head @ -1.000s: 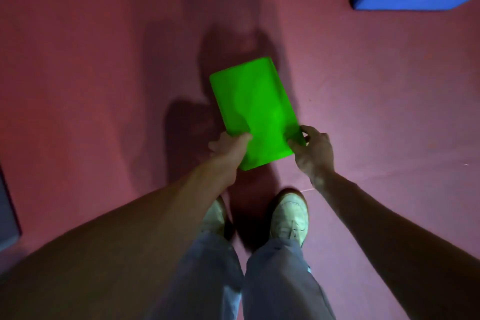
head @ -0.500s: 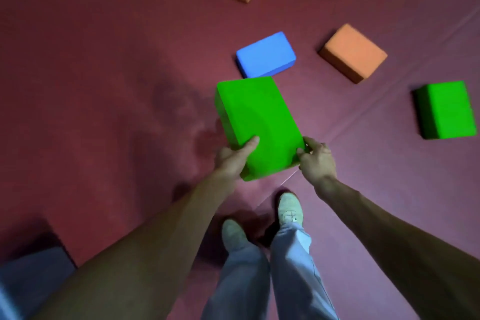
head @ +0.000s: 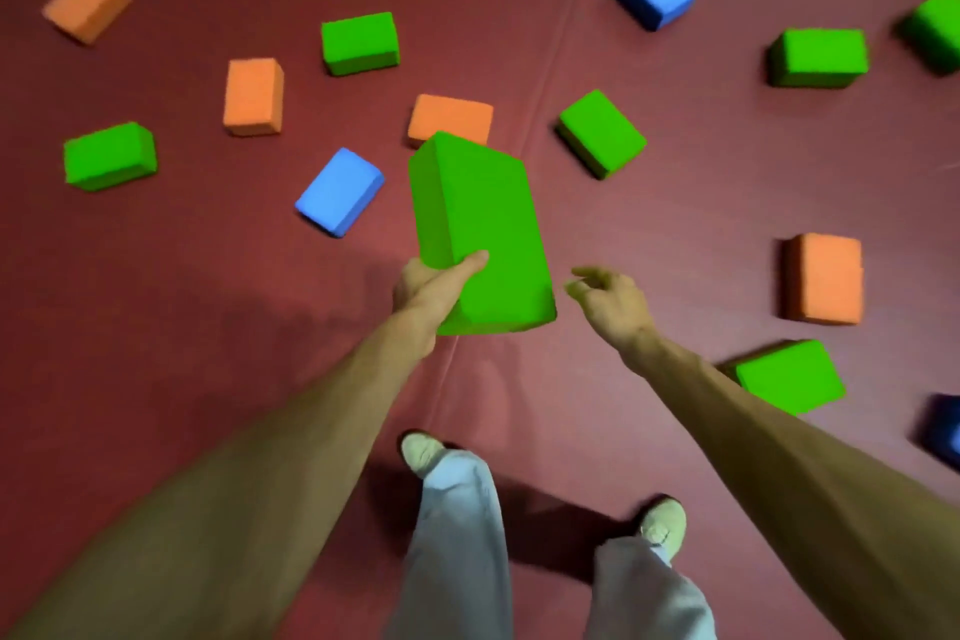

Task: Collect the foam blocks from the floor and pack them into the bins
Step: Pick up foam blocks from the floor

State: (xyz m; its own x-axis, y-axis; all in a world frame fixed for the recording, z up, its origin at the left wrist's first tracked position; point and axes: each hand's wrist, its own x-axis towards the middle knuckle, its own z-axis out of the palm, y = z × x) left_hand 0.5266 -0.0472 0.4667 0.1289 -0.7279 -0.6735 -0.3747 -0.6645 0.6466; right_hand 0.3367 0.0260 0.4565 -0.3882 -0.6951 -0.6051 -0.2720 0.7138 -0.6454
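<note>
A green foam block (head: 483, 229) is held up in front of me above the red floor. My left hand (head: 434, 283) grips its lower left side, thumb across the top face. My right hand (head: 608, 299) hovers just to the block's right, apart from it, fingers loosely spread and holding nothing. Several more foam blocks lie scattered on the floor: a blue one (head: 340, 190), an orange one (head: 451, 119) right behind the held block, a green one (head: 601, 133), and an orange one (head: 823, 278) at right. No bin is in view.
The red mat floor (head: 182, 301) has a seam running under my feet (head: 421, 450). Further blocks lie at the back and sides, including a green one (head: 789, 376) near my right forearm and a dark blue one (head: 943, 434) at the right edge.
My right hand has let go of the green block and moved slightly right. The view has swung up over a floor strewn with blocks, and my feet have stepped apart.
</note>
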